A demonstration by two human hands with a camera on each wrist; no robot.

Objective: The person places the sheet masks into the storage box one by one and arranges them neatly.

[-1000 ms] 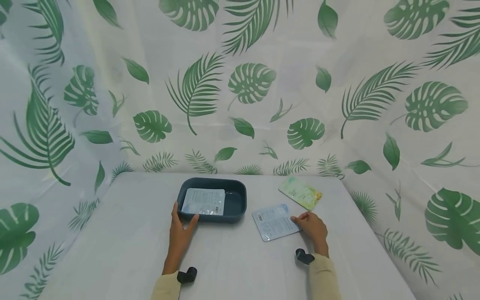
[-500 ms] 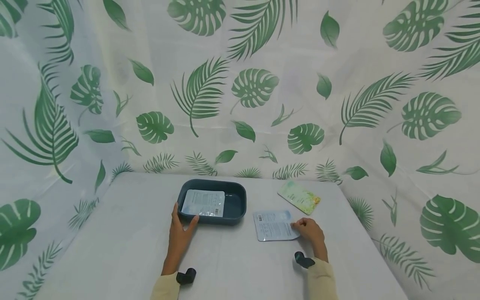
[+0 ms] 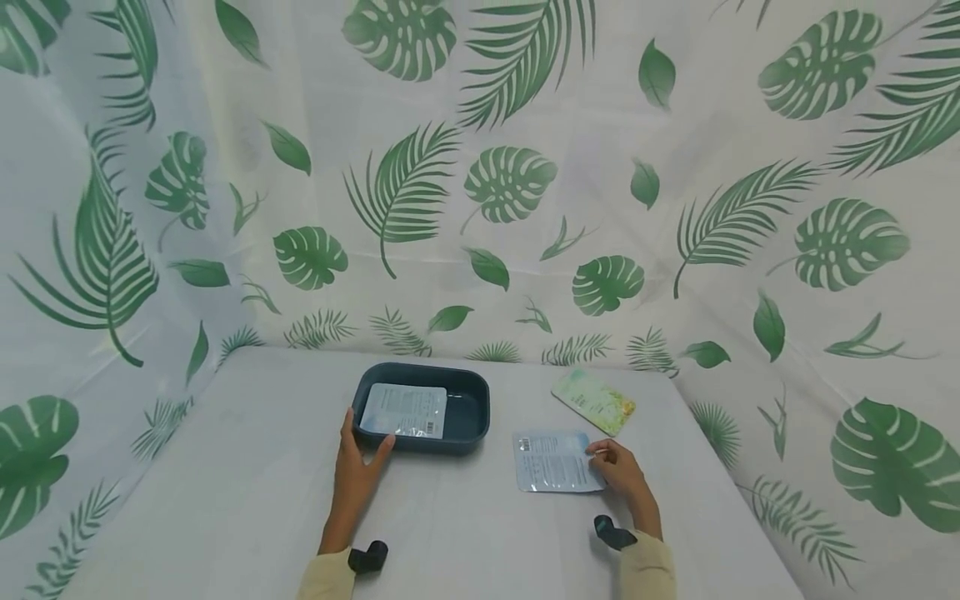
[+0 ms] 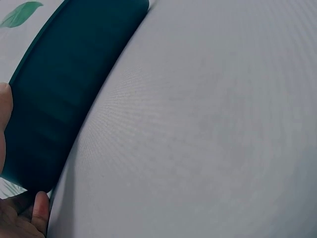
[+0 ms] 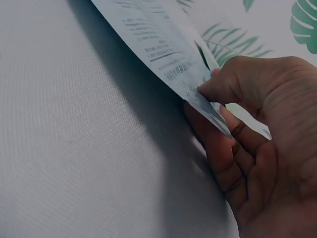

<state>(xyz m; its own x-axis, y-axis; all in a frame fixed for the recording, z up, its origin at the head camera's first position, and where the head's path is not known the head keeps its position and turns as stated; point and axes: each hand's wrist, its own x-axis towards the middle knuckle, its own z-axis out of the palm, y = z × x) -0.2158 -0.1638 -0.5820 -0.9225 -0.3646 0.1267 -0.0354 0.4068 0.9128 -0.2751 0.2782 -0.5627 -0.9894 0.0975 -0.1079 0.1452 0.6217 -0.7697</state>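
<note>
My left hand point(image 3: 357, 477) holds the near left corner of a dark blue rectangular tub point(image 3: 468, 417), thumb at the front rim and fingers along the left side. The left wrist view shows the tub's outer wall point(image 4: 64, 84) between thumb and fingertips. Inside the tub, on its left, lies a pale blue printed sachet point(image 3: 405, 408). With thumb and fingers my right hand point(image 3: 621, 473) pinches the right edge of a similar flat foil sachet point(image 3: 553, 462). In the right wrist view this sachet point(image 5: 153, 44) slants above the cloth, its shadow below.
A green and yellow sachet point(image 3: 595, 402) lies behind the right hand. White cloth covers the table point(image 3: 450, 542). Leaf-printed sheeting point(image 3: 420, 300) closes off the back and both sides.
The sachet in my right hand has turned clockwise, so its near edge now runs nearly level across the head view. The left hand keeps its place at the tub. The head view has shifted slightly.
</note>
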